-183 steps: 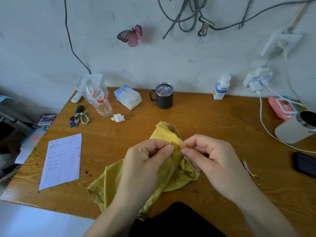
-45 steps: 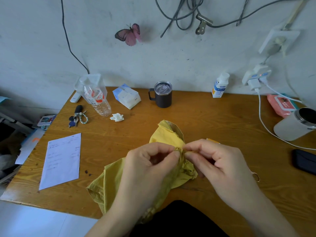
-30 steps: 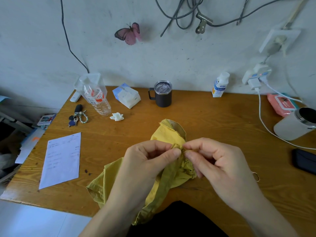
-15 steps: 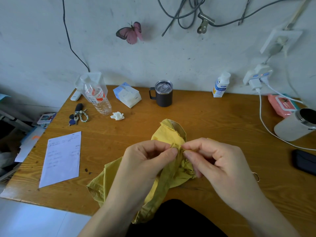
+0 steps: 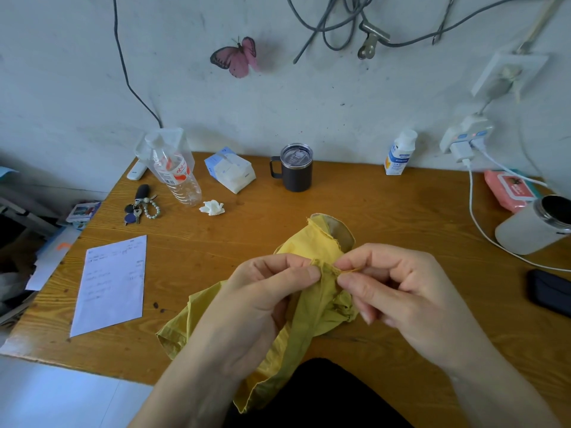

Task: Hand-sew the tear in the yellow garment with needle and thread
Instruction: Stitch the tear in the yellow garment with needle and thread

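yellow garment [image 5: 309,242]: draped over surface [image 5: 386,211] near edge, middle | left grip [image 5: 259,291]: pinching bunched fold | right grip [image 5: 401,291]: pinching thread [image 5: 350,270] at fold, needle unseen | progress: stitching likely mid-way, tear hidden; knot, trim outstanding

Bare wood on the table [image 5: 401,211] lies open beyond the yellow garment [image 5: 309,240] up to the mug [image 5: 295,169], while the paper sheet [image 5: 111,285] hems the left and the charging cable [image 5: 482,231], white tumbler [image 5: 530,230] and phone [image 5: 550,291] crowd the right.
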`<state>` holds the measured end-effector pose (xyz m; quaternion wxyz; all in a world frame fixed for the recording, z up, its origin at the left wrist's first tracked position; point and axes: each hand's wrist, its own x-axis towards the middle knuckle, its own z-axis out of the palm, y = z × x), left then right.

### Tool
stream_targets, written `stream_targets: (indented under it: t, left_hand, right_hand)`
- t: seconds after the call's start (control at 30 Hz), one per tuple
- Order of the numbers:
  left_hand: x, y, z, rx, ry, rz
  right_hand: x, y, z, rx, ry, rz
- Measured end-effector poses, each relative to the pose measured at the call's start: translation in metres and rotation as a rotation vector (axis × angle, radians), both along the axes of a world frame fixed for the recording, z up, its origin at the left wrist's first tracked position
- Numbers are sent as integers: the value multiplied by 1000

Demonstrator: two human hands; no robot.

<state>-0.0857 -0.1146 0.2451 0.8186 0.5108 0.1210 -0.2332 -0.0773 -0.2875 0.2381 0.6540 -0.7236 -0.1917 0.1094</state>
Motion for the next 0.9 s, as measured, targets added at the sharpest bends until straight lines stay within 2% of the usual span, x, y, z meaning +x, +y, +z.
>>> stream_targets:
  t: [0.4, 0.9]
  left_hand:
    - [1, -1, 3, -40, -15, -74]
    - [2, -4, 1, -2, 2, -105]
  right_hand:
    - [1, -1, -8, 13, -123, -32]
    - [-3, 1, -9, -171, -420, -160]
